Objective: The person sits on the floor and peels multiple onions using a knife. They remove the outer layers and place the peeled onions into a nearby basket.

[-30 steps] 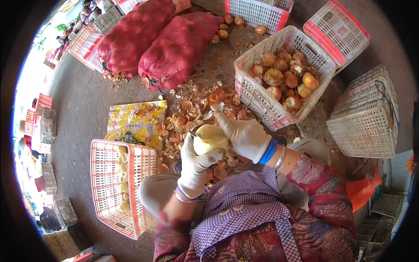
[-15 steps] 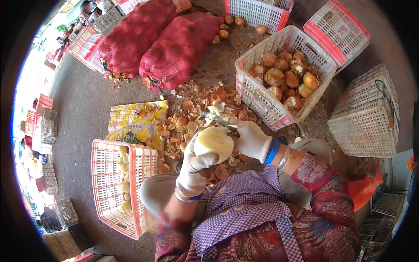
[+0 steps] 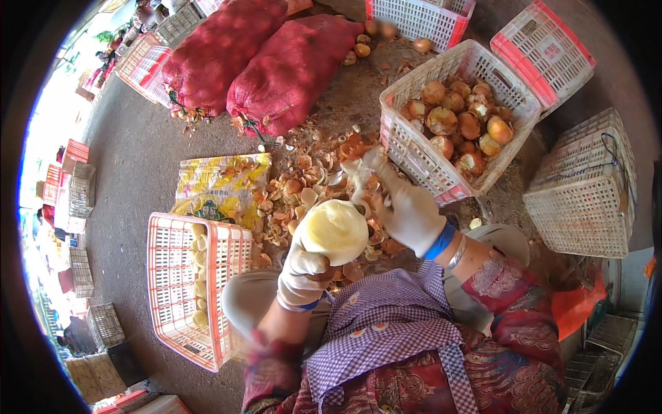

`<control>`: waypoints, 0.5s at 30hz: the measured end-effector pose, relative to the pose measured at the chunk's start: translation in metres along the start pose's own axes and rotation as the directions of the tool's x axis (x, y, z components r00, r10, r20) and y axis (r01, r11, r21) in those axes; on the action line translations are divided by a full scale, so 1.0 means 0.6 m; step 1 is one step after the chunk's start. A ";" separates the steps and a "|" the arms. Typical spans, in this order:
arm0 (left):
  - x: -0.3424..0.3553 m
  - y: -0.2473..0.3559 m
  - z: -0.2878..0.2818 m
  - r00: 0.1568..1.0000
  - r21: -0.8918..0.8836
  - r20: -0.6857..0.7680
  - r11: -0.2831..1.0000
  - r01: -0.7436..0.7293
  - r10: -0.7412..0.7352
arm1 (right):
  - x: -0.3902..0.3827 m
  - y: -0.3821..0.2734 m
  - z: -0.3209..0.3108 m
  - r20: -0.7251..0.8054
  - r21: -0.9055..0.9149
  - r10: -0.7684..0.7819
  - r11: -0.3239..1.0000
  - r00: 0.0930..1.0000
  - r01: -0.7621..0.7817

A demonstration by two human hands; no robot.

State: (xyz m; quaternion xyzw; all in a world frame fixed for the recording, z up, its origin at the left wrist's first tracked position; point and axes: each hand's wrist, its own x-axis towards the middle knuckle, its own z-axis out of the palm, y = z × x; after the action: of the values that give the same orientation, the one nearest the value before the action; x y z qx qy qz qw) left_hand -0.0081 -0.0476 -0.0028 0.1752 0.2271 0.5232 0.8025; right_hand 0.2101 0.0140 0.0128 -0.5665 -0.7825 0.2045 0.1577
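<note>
- One peeled onion, pale and smooth, sits in front of the apron, above the scattered skins; we see it raised off the ground in the left hand.
- We see the gloved left hand grasping the onion from below and from the left, its fingers curled against the underside.
- Just to the right, apart from the onion, we see the gloved right hand, its fingers blurred. Beside them is a pale, blurred shape, and we cannot tell whether the hand grips anything.
- On the right wrist we see a blue band and a silver bracelet.
- Beneath and beyond the hands, we see brown and white onion skins strewn over the ground.
- To the left of the skins, we find a yellow printed sack lying flat, with some skins on it.
- Nearer, by the left knee, we see a red-and-white crate with a row of pale, rounded pieces inside.
- Ahead and to the right, we see a whitish crate holding brown-skinned onions.
- Farther ahead, we see two full red mesh bags lying side by side, with a few loose onions near the right one.
- At the far right, we see a pale crate with a dark cord on it.
- Closest to us are a purple checked apron and a red patterned sleeve.
</note>
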 end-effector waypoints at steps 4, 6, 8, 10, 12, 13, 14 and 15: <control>-0.017 -0.001 -0.006 0.999 -0.160 -0.020 0.987 0.024 -0.028 | 0.020 0.064 0.019 0.046 -0.103 0.055 0.993 0.997 -0.050; -0.020 0.012 -0.026 0.999 -0.121 0.030 0.992 0.033 -0.030 | 0.012 0.055 0.016 0.166 -0.175 0.105 0.982 0.981 -0.075; -0.022 0.018 -0.020 0.999 -0.076 0.032 0.997 -0.030 0.032 | 0.008 0.052 0.014 0.253 -0.207 0.152 0.973 0.955 -0.100; -0.027 0.027 0.002 0.992 -0.078 -0.046 0.990 -0.118 0.114 | 0.004 0.054 0.012 0.314 -0.199 0.190 0.971 0.930 -0.131; -0.043 0.042 -0.024 0.991 0.071 -0.078 0.992 -0.107 0.113 | -0.004 0.049 0.004 0.259 -0.002 0.177 0.983 0.949 -0.182; -0.046 0.043 -0.036 0.990 0.050 -0.101 0.995 -0.091 0.095 | -0.007 0.045 -0.002 0.231 0.096 0.173 0.975 0.958 -0.199; -0.051 0.042 -0.038 0.986 0.058 -0.116 0.992 -0.113 0.119 | -0.009 0.040 -0.009 0.249 0.212 0.168 0.951 0.954 -0.223; -0.056 0.041 -0.042 0.981 0.066 -0.131 0.988 -0.137 0.144 | -0.010 0.036 -0.019 0.267 0.325 0.161 0.913 0.950 -0.246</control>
State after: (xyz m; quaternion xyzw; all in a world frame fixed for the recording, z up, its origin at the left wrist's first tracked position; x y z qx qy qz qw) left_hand -0.0522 -0.0681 -0.0048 0.1773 0.2829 0.5826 0.7410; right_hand 0.2352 0.0158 0.0118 -0.5796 -0.6820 0.4230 0.1414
